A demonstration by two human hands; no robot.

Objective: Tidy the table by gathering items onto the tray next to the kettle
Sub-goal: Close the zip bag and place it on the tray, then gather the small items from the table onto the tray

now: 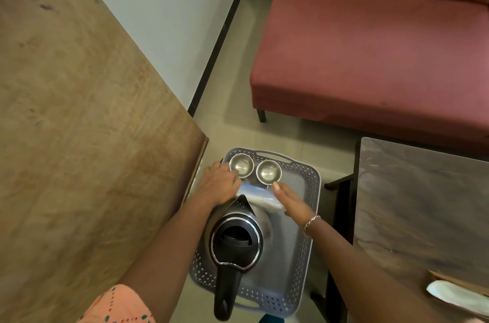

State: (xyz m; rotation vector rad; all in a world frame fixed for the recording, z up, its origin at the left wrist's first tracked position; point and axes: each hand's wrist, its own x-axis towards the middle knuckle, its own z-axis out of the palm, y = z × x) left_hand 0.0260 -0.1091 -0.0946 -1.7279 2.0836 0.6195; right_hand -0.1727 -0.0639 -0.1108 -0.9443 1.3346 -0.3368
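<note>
Big brown wooden desk (pixel 92 137) on the left. A grey perforated plastic tray (pixel 313 190) sits low beside it. A black-and-steel electric kettle (pixel 238 240) fills the tray's near half. The left hand (pixel 218 185) grip curls over one end of a clear plastic packet (pixel 260 197). The right hand (pixel 291 203) grip is spread flat against the other end. The packet is over the tray, just beyond the kettle's spout. Two small round steel cups (pixel 241 165) stand just past it. Risks: pushing the packet forward could tip the cups, and a forearm could nudge the kettle.
</note>
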